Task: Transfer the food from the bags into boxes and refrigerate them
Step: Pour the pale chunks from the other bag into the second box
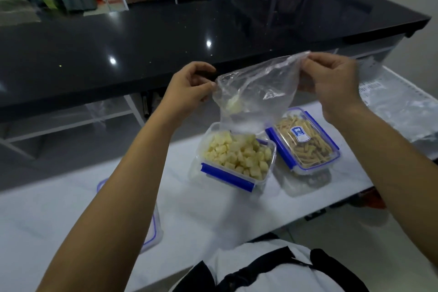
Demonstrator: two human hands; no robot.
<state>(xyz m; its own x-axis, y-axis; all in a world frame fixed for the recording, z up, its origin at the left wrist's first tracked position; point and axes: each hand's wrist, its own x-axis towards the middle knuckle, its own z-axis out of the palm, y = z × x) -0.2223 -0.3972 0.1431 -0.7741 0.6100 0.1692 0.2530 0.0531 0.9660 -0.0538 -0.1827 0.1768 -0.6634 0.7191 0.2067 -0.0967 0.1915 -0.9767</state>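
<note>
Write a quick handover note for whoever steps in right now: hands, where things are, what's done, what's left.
Left hand and right hand each pinch a top corner of the clear bag, held over the open box.
A few pale cubes remain in the bag; most are in that box.
The lidded box of sticks stands beside it, closed.
A loose lid lies under the left forearm.
Left: empty the bag, lid the open box, refrigerate both.
</note>
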